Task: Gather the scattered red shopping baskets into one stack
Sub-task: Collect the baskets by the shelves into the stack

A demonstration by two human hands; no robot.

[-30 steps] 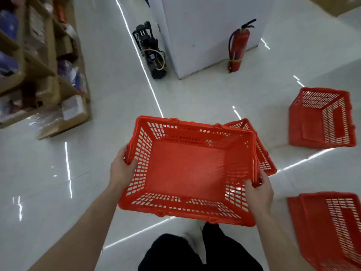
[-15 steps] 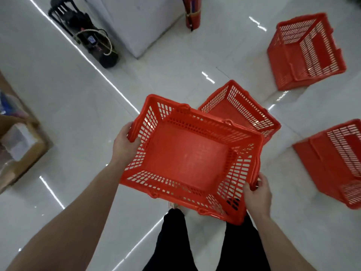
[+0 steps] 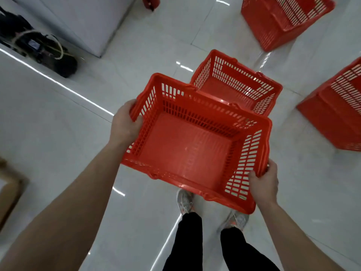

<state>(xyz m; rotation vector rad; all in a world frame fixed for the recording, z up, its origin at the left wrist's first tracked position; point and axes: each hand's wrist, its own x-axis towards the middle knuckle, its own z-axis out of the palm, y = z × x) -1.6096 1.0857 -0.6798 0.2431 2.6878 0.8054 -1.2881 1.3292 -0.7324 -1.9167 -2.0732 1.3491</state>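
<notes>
Basket held mouth-up between both hands, long axis running from left hand across to right hand. Each hand grips a short-end rim, fingers curled round it. Second basket stands upright on floor just beyond the hands, long axis roughly parallel. Third basket lies tipped, well beyond right hand.

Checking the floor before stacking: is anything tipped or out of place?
Yes. The top-right basket and the right-edge basket lie tipped on their sides on the floor, slotted walls facing up. The basket ahead stands upright. The held basket looks sound.
</notes>
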